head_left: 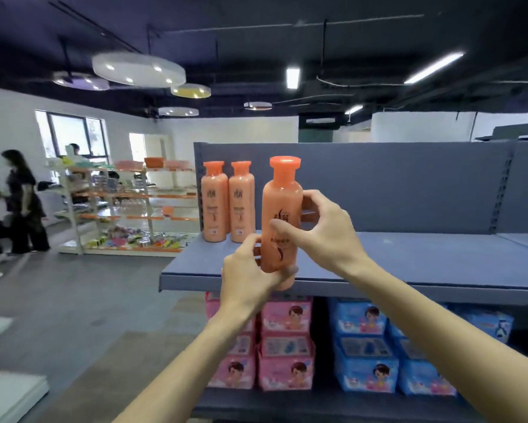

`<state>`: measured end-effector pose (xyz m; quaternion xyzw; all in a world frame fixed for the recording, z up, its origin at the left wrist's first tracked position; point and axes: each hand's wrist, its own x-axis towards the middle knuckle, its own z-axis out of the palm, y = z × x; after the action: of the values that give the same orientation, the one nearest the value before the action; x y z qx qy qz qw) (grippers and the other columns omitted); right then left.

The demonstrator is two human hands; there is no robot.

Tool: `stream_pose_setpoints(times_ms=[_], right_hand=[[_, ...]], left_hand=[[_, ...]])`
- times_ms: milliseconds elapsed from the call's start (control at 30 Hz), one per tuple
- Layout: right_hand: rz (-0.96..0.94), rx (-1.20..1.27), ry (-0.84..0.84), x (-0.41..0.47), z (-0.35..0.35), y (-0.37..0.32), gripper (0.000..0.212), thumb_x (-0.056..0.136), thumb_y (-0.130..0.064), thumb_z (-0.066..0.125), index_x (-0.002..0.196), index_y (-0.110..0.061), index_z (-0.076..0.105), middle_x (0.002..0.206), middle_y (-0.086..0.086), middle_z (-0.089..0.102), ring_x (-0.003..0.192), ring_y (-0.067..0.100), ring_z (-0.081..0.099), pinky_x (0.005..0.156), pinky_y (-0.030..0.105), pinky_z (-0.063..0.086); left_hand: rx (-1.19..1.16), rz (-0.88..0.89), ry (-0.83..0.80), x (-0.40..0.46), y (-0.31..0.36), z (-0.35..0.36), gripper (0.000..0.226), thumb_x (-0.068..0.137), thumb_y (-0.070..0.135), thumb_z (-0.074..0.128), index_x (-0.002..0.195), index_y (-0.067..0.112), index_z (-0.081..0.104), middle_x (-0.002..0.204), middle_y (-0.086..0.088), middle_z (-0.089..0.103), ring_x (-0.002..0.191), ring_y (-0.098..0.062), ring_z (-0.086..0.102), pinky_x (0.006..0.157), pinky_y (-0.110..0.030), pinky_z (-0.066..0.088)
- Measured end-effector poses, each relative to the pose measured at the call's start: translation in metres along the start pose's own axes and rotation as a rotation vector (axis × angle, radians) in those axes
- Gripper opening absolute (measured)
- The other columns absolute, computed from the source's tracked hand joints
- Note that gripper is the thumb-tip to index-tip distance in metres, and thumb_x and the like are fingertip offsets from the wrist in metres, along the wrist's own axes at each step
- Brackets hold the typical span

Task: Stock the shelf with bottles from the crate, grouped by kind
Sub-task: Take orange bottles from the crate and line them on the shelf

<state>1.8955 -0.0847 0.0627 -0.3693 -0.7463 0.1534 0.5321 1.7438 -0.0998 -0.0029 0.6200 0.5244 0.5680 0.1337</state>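
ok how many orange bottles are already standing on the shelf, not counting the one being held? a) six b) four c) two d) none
c: two orange bottles stand side by side at the left end of the grey shelf, while the left hand and right hand hold a third bottle.

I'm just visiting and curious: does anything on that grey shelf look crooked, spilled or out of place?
Nothing stands out. Two orange bottles stand upright side by side at the left end of the grey shelf, caps on. A third orange bottle, same kind, is held upright by the left hand and right hand. No spills show.
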Motion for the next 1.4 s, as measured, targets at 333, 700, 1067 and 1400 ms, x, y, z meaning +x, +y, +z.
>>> stream_pose_setpoints(times_ms=[333,700,1067,1400], right_hand=[[-0.032,-0.039,-0.141,0.064,0.103,-0.019,0.071,0.080,-0.039,0.077,0.138,-0.032,0.039,0.105,0.000,0.070,0.092,0.019,0.068,0.085,0.040,0.058],[0.062,-0.055,-0.163,0.117,0.170,0.014,0.066,0.086,-0.033,0.073,0.139,-0.031,0.034,0.102,0.002,0.067,0.090,0.023,0.066,0.083,0.037,0.055],[0.057,-0.114,-0.102,0.162,0.214,0.043,0.068,0.086,-0.034,0.072,0.139,-0.028,0.031,0.105,0.007,0.067,0.095,0.025,0.065,0.087,0.041,0.053],[0.063,-0.129,-0.091,0.167,0.220,0.053,0.069,0.084,-0.036,0.072,0.139,-0.026,0.032,0.101,0.007,0.068,0.094,0.025,0.066,0.087,0.044,0.054]], left_hand=[[0.162,-0.163,0.112,0.047,-0.044,-0.065,0.049,0.060,0.037,0.091,0.098,0.021,0.066,0.095,0.008,0.069,0.089,-0.013,0.063,0.070,-0.025,0.044],[0.196,-0.240,0.045,0.113,-0.103,-0.078,0.057,0.056,0.035,0.093,0.102,0.015,0.066,0.099,0.002,0.070,0.094,-0.017,0.063,0.077,-0.024,0.044],[0.243,-0.255,-0.003,0.168,-0.145,-0.078,0.059,0.054,0.041,0.091,0.101,0.019,0.062,0.104,0.000,0.071,0.101,-0.026,0.066,0.087,-0.041,0.054],[0.319,-0.221,-0.016,0.169,-0.146,-0.078,0.050,0.065,0.038,0.087,0.096,0.016,0.054,0.109,-0.005,0.069,0.107,-0.029,0.062,0.080,-0.035,0.046]])
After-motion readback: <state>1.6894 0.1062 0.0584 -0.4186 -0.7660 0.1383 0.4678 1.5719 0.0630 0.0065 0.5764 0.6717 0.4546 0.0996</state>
